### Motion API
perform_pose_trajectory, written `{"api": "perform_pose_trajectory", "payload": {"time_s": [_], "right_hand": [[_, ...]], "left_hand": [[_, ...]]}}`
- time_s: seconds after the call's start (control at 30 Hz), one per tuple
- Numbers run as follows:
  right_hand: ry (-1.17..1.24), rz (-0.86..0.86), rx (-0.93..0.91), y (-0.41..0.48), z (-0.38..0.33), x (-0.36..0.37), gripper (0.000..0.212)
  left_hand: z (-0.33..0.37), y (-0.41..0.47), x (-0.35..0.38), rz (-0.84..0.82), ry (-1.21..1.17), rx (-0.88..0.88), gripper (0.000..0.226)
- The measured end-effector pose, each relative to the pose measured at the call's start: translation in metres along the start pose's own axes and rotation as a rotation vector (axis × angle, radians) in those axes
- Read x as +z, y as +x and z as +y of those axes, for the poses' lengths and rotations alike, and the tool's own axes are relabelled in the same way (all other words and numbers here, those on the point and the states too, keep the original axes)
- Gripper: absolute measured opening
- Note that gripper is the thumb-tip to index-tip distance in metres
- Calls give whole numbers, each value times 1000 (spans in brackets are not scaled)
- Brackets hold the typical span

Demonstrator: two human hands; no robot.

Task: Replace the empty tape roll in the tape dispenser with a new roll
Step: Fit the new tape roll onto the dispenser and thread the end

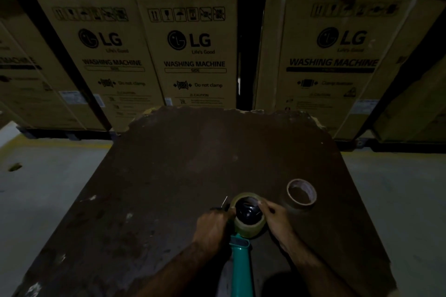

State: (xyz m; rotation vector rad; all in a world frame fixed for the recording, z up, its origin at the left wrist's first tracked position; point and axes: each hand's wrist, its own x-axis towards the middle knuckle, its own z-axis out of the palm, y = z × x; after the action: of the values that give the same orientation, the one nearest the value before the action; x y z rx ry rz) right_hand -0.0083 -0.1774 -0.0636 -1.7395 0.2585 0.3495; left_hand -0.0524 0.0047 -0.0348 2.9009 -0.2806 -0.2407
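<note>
A person's right hand pinches the far rim of a new roll of clear tape, fingertips closed on its upper edge, as the roll sits over the black hub of a tape dispenser. The left hand is clamped around the dispenser's head on the opposite side of the roll, apparently steadying the tool so the roll can be pressed squarely onto the hub; whether the roll is fully seated cannot be told in the dim light. The dispenser's teal handle runs back toward the person between the two forearms, a position that keeps the hub facing up and open to the hand working it.

Just beyond the right hand, apart from the dispenser, a bare cardboard core lies on the dark, scuffed desk. It looks to be the spent roll, set aside within reach but clear of the work. A thin pale sliver near the left hand's knuckles may be a loose tape end or part of the cutter; it is too small to say.

Behind the desk, cartons marked as washing machines are stacked in rows on the grey warehouse floor.
</note>
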Motion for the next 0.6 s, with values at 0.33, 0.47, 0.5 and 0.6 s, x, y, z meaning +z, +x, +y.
{"api": "perform_pose_trajectory", "payload": {"time_s": [0.33, 0.47, 0.5, 0.6], "right_hand": [[44, -112, 136, -17, -3, -11, 26], [31, -76, 134, -12, -2, -11, 26], [27, -78, 149, -10, 0, -11, 27], [7, -77, 198, -2, 3, -13, 29]], "left_hand": [[-4, 2, 1, -5, -25, 29, 52], [-7, 4, 4, -9, -41, 39, 45], [-8, 4, 5, -8, -37, 38, 43], [-12, 5, 10, 13, -36, 36, 42]]}}
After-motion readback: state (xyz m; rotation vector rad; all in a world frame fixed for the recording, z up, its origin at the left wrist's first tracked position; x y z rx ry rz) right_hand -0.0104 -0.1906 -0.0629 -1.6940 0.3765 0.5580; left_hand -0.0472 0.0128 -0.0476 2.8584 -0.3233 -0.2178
